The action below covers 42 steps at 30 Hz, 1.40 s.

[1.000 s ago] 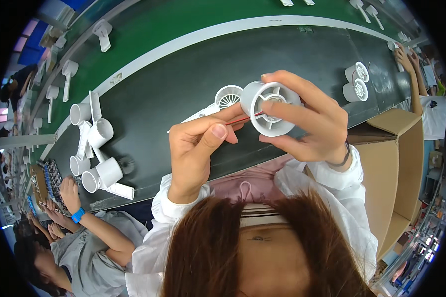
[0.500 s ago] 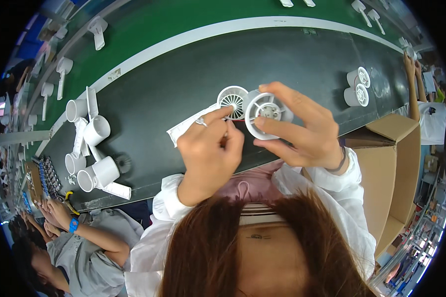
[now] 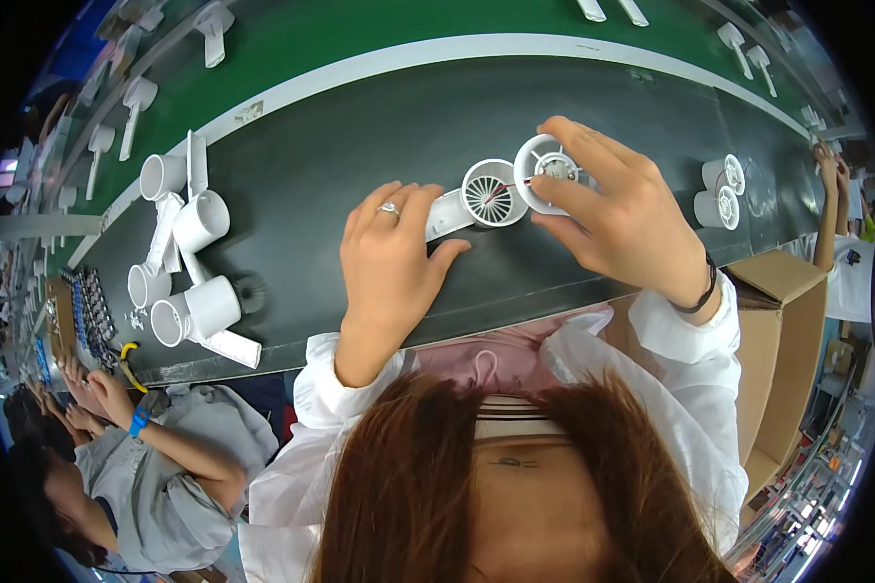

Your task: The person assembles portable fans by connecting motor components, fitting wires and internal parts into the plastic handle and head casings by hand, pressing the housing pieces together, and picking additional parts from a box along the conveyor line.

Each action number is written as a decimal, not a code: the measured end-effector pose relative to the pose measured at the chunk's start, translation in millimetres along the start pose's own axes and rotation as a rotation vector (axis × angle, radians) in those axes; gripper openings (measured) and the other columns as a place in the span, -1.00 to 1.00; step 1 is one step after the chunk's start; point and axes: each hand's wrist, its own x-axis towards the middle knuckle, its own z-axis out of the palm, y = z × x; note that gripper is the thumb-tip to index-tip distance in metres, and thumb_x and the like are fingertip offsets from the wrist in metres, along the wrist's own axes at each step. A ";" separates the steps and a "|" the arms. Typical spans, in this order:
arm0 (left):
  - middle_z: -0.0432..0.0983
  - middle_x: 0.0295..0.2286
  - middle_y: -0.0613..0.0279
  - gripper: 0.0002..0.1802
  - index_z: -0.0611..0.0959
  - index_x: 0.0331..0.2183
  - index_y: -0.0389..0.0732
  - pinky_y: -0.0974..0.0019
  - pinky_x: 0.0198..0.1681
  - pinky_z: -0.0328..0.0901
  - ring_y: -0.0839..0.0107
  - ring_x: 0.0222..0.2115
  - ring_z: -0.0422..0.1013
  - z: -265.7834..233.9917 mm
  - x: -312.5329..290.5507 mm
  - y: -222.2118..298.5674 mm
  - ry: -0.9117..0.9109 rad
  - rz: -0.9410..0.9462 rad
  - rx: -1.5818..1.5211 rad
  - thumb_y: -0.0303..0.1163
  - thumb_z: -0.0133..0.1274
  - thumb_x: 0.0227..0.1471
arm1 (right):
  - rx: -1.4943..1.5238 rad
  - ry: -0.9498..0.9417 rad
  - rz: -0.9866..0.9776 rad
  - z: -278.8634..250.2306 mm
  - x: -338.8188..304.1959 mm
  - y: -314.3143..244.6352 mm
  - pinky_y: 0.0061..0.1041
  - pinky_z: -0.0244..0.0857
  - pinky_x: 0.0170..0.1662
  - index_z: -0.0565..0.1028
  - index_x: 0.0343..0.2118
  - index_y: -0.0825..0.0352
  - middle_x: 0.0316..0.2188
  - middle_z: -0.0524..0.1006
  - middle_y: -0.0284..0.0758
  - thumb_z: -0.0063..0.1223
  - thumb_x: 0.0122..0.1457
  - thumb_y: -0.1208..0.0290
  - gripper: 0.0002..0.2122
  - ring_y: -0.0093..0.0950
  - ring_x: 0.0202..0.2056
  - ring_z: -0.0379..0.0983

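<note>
A white handheld fan housing [image 3: 494, 214] lies on the dark bench, its round cup showing a slotted grille inside and its handle [image 3: 447, 215] pointing left. My left hand [image 3: 389, 253] is closed over the handle's left end, fingers on its far side and thumb near its front edge. My right hand [image 3: 627, 204] pinches a round white fan part [image 3: 533, 160] with spokes and a motor in the middle, tilted up beside the cup's right rim. A thin red wire [image 3: 501, 188] runs between the cup and this part.
Several white fan housings [image 3: 201, 222] lie at left, near yellow-handled pliers [image 3: 129, 364]. Two fan parts [image 3: 717, 207] stand at right. Beyond the white rail is a green conveyor [image 3: 360, 39] with more housings. An open cardboard box [image 3: 763, 369] is at right; co-workers sit on both sides.
My left hand has left the wire beside the cup and moved onto the handle. My right hand has lifted the fan part away and to the right. The housing has shifted right.
</note>
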 end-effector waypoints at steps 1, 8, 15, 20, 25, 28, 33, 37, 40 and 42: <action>0.55 -0.31 0.13 -0.47 0.58 -0.27 -0.15 0.15 -0.12 0.29 0.11 -0.16 0.43 0.3 -0.4 0.1 0.004 -0.009 0.000 -0.36 0.38 -0.44 | -0.014 -0.031 -0.004 0.2 3.2 -0.7 -0.37 0.42 -0.24 0.52 -0.40 0.37 -0.12 0.43 -0.02 0.32 -0.29 0.52 -0.70 -0.10 -0.20 0.48; 0.55 -0.39 0.19 -0.56 0.62 -0.28 -0.11 0.17 -0.23 0.33 0.15 -0.25 0.45 3.1 0.8 1.3 0.035 0.011 -0.018 -0.45 0.33 -0.37 | -0.123 -0.168 -0.054 8.4 20.4 -9.1 -0.36 0.41 -0.32 0.50 -0.43 0.37 -0.12 0.39 -0.04 0.31 -0.29 0.52 -0.72 -0.15 -0.23 0.48; 0.53 -0.41 0.19 -0.72 0.62 -0.37 -0.18 0.15 -0.19 0.27 0.18 -0.26 0.42 12.4 -1.8 2.1 0.024 -0.014 -0.163 -0.47 0.26 -0.28 | -0.011 -0.247 -0.120 15.6 35.4 -14.9 -0.34 0.40 -0.35 0.51 -0.44 0.37 -0.15 0.40 -0.04 0.32 -0.33 0.53 -0.71 -0.16 -0.31 0.47; 0.52 -0.41 0.17 -0.84 0.63 -0.43 -0.20 0.16 -0.17 0.22 0.17 -0.26 0.41 23.7 -4.2 5.3 0.035 -0.071 -0.222 -0.46 0.21 -0.21 | 0.123 -0.279 -0.068 16.4 37.2 -6.5 -0.35 0.37 -0.36 0.53 -0.47 0.38 -0.21 0.46 -0.12 0.33 -0.35 0.56 -0.72 -0.18 -0.39 0.47; 0.52 -0.47 0.17 -0.94 0.62 -0.53 -0.23 0.17 -0.19 0.19 0.15 -0.35 0.41 23.0 -0.7 6.9 0.015 -0.119 -0.267 -0.50 0.15 -0.21 | 0.241 -0.269 -0.018 14.4 39.2 -1.0 -0.41 0.39 -0.32 0.56 -0.43 0.39 -0.17 0.49 -0.10 0.34 -0.35 0.58 -0.71 -0.14 -0.36 0.48; 0.50 -0.52 0.16 -0.95 0.58 -0.56 -0.24 0.17 -0.23 0.18 0.15 -0.42 0.40 23.9 0.0 5.9 -0.014 -0.125 -0.225 -0.49 0.10 -0.23 | 0.348 -0.334 0.008 8.7 40.8 6.1 -0.42 0.40 -0.19 0.57 -0.41 0.43 -0.07 0.47 -0.05 0.35 -0.34 0.56 -0.69 -0.14 -0.24 0.52; 0.44 -0.60 0.13 -0.90 0.53 -0.57 -0.23 0.17 -0.29 0.17 0.16 -0.48 0.39 32.1 0.0 5.7 0.051 -0.030 -0.135 -0.42 0.06 -0.26 | 0.410 -0.174 -0.024 20.7 28.7 20.8 -0.47 0.39 -0.18 0.56 -0.46 0.43 -0.11 0.51 -0.04 0.36 -0.32 0.55 -0.73 -0.19 -0.21 0.53; 0.43 -0.61 0.14 -0.91 0.52 -0.57 -0.23 0.18 -0.30 0.16 0.17 -0.51 0.38 34.6 -1.4 3.9 0.053 -0.059 -0.183 -0.43 0.06 -0.26 | 0.414 0.013 0.021 39.8 22.4 14.9 -0.55 0.37 -0.19 0.56 -0.51 0.42 -0.16 0.55 -0.05 0.40 -0.32 0.51 -0.74 -0.31 -0.20 0.55; 0.44 -0.61 0.15 -0.90 0.51 -0.58 -0.22 0.19 -0.32 0.15 0.18 -0.52 0.38 37.1 -2.7 2.8 0.097 -0.016 -0.152 -0.43 0.06 -0.26 | 0.490 0.109 0.105 55.4 15.1 12.5 -0.57 0.37 -0.18 0.57 -0.50 0.42 -0.14 0.54 -0.05 0.39 -0.31 0.56 -0.76 -0.35 -0.19 0.55; 0.43 -0.61 0.16 -0.90 0.51 -0.58 -0.22 0.19 -0.32 0.14 0.19 -0.53 0.37 35.9 -1.3 4.4 0.104 -0.012 -0.127 -0.43 0.06 -0.27 | 0.607 0.227 0.166 63.7 10.3 12.8 -0.57 0.38 -0.15 0.56 -0.48 0.44 -0.14 0.54 -0.04 0.36 -0.28 0.61 -0.77 -0.37 -0.18 0.54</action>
